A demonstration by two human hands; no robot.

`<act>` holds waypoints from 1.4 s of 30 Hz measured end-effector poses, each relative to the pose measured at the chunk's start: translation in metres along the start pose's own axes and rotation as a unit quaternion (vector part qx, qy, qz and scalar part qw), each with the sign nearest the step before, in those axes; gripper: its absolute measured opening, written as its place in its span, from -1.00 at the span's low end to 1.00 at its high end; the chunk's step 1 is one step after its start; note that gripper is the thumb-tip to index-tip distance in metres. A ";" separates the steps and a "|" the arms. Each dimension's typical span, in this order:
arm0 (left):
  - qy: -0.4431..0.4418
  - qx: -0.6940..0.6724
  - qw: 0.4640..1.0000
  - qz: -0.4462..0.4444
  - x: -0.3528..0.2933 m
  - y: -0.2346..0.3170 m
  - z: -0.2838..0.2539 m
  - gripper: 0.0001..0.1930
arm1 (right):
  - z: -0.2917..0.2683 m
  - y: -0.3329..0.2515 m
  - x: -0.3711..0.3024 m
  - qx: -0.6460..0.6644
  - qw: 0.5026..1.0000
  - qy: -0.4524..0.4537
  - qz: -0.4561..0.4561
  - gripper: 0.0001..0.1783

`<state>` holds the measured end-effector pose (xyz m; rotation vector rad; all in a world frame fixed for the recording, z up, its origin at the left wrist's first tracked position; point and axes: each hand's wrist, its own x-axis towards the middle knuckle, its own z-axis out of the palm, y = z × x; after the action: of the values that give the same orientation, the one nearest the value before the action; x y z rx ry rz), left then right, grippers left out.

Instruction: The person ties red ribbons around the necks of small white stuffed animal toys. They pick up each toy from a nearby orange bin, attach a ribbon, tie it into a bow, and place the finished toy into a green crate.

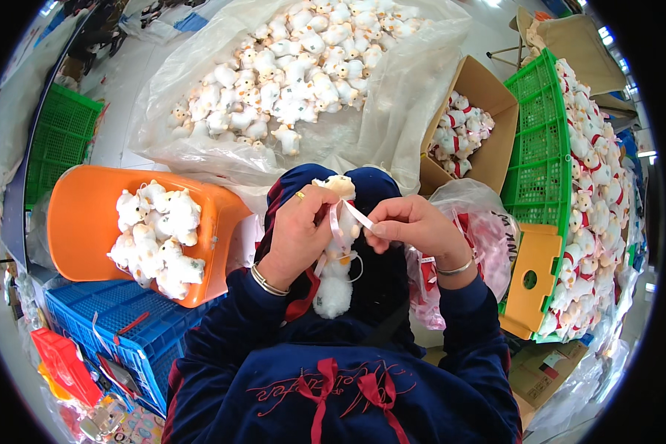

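Pinching a narrow pale pink ribbon (358, 214) from both sides, I worked over a small white plush toy (349, 232) that lay on my lap (383, 277), its tan head pointing away from me. My left hand (297, 229) had thumb and forefinger closed on the ribbon close against the toy, while the fingers of my right hand (418, 224) gripped the other length, drawn out to the right. Some red showed at the toy's neck. Just nearer to me lay a fluffy white part (333, 296) with a thin loop beside it; with my hands so close, I could not tell whether it belonged to the same toy.

I judged the toy light, soft and easily squashed, best steadied by the body just below the neck with little pressure. The ribbon looked limp and rather slippery, so I reckoned it wanted a fingertip pinch near each end.

On the left, white toys (159, 237) sat on an orange chair (89, 222). A big heap (303, 74) of them lay on clear plastic sheeting (392, 133) on the far side, and red-trimmed ones (460, 137) filled part of a cardboard box (492, 85) to the far right.
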<state>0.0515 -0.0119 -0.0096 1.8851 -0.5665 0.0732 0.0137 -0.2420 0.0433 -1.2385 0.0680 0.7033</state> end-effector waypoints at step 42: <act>-0.046 -0.005 0.996 0.081 -0.002 -0.017 -0.019 -0.80 | -0.013 0.023 0.050 0.097 0.981 0.078 -0.152 -0.82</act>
<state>0.0605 0.0105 -0.0175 1.8368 -0.7817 0.0902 0.0456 -0.2269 -0.0010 -1.0835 0.0732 0.3255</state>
